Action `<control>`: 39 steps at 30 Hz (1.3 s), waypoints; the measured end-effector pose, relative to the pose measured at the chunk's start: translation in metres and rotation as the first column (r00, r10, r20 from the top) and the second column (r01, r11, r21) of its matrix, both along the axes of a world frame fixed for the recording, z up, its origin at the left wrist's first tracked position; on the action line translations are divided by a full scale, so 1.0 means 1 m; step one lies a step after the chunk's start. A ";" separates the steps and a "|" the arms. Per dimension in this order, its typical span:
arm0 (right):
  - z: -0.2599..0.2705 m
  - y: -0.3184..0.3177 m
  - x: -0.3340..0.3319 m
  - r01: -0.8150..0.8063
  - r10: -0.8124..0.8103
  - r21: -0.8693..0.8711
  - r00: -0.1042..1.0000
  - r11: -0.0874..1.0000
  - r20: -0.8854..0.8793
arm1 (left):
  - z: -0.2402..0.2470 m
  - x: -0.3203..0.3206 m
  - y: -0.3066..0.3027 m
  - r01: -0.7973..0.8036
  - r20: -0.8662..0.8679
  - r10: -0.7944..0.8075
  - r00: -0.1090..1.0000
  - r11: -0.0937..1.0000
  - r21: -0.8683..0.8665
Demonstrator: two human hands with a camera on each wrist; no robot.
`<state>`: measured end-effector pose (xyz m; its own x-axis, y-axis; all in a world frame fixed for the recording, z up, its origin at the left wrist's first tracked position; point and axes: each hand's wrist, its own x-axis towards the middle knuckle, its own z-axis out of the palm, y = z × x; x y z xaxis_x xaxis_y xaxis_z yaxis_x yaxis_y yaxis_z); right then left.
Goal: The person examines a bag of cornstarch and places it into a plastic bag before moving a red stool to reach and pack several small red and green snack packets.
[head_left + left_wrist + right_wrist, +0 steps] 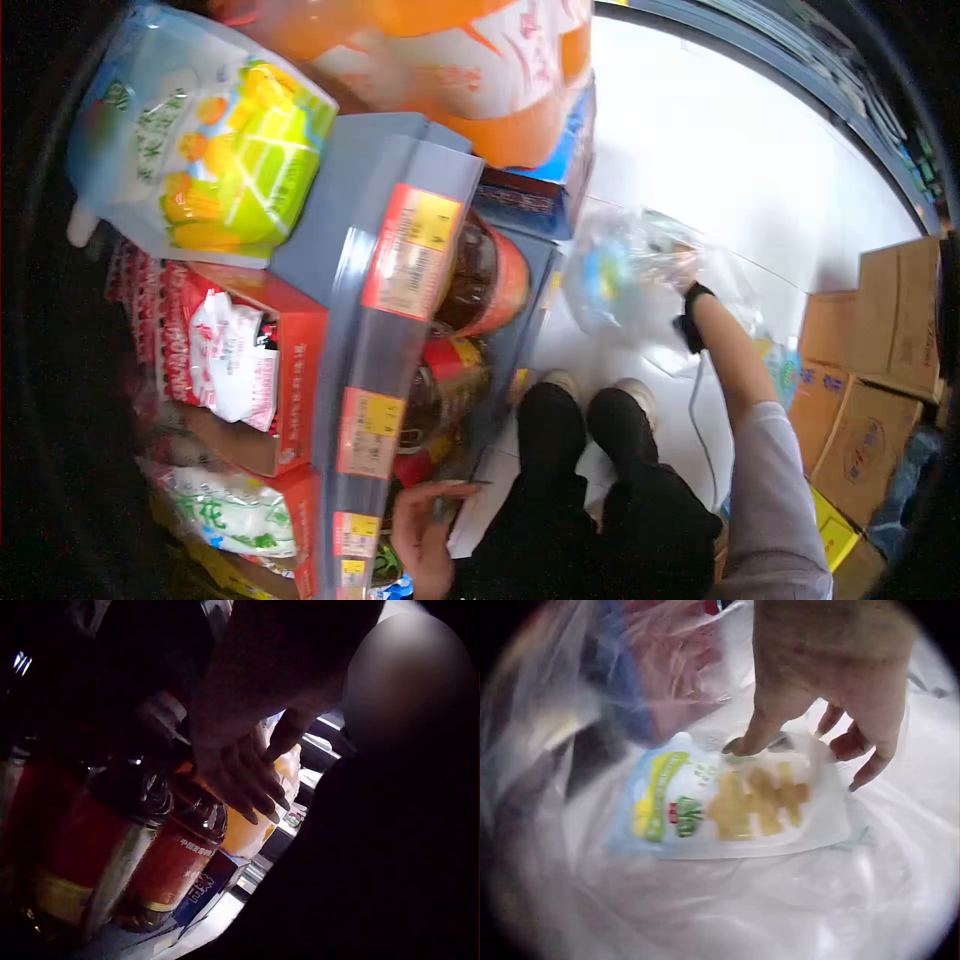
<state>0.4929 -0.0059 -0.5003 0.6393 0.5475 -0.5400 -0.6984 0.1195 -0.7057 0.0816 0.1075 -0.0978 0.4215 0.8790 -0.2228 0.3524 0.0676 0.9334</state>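
Out over the pale floor [720,120], to the right of the shelf [345,190] in the head view, a clear plastic bag [705,907] is spread round a blue, white and yellow pouch [727,806] — and just above it the right hand [825,682] is poised. By the right wrist view, the pouch is laid with its long axis stretched from side to side, crosswise to the downward fingers; most of its body is found below and to the left of them, so everything turns on that upper edge. By far the nearer is the right hand, its thumb set at the edge — whether real contact is made cannot be told. The other fingers are spread over the right end, loosely bent and apart from the thumb, with nothing seen clamped between. The right arm is stretched forward and down, its wrist circled by a black band [688,325]. Well apart, the left hand [425,545] is seen beside dark bottles [440,400] on the shelf, its fingers loosely bent, nothing visibly gripped.
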 end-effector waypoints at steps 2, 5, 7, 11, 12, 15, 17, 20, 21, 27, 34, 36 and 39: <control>-0.041 0.002 0.013 -0.032 0.034 0.056 0.998 0.998 -0.043 | -0.003 0.004 -0.005 -0.035 0.046 0.035 0.998 0.999 -0.006; -0.102 -0.028 0.012 -0.072 0.088 0.122 0.988 0.990 -0.127 | 0.002 0.010 -0.008 -0.011 0.064 0.018 0.998 0.994 -0.109; -0.126 -0.023 -0.006 -0.092 0.120 0.163 0.979 0.982 -0.168 | 0.003 0.006 -0.007 0.086 -0.039 -0.089 0.995 0.994 -0.074; -0.135 0.013 -0.014 -0.356 0.588 -0.489 0.647 0.796 0.486 | 0.014 0.007 -0.009 0.169 0.229 -0.124 0.965 0.968 -0.187; -0.132 0.014 -0.018 -0.353 0.576 -0.468 0.630 0.810 0.520 | 0.011 -0.002 -0.006 0.248 0.193 -0.218 0.957 0.957 -0.152; -0.125 0.014 -0.027 -0.366 0.448 -0.257 0.731 0.894 0.515 | 0.010 -0.006 -0.010 0.206 0.297 -0.138 0.945 0.956 -0.210; -0.121 0.013 -0.032 -0.372 0.386 -0.125 0.795 0.920 0.468 | 0.012 -0.012 -0.009 0.144 0.256 -0.091 0.962 0.970 -0.194; -0.121 0.013 -0.037 -0.342 0.314 0.020 0.883 0.939 0.350 | 0.014 -0.017 -0.007 0.152 0.281 -0.092 0.955 0.968 -0.202; -0.121 0.013 -0.038 -0.324 0.294 0.055 0.907 0.944 0.301 | 0.019 -0.017 -0.009 0.151 0.285 -0.089 0.954 0.967 -0.203; -0.070 0.001 -0.033 -0.198 0.187 0.193 0.980 0.961 0.075 | 0.048 -0.014 -0.021 0.206 0.274 -0.150 0.950 0.960 -0.190; 0.148 -0.033 -0.047 -0.173 0.965 -0.969 -0.163 0.175 0.204 | 0.082 -0.038 -0.035 0.227 0.299 -0.202 0.933 0.973 -0.049; 0.188 -0.048 -0.049 -0.001 0.930 -0.991 -0.344 0.133 0.125 | 0.089 -0.043 -0.043 0.227 0.315 -0.203 0.927 0.973 -0.043; 0.217 -0.078 -0.054 0.101 0.849 -0.984 -0.523 0.148 0.074 | 0.087 -0.036 -0.046 0.318 0.422 -0.297 0.857 0.948 0.023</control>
<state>0.4392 -0.0835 -0.2835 0.1780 0.8976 -0.4032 0.9745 -0.2177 -0.0544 0.0452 0.0615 -0.0107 0.7308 0.6826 -0.0037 -0.0562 0.0655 0.9963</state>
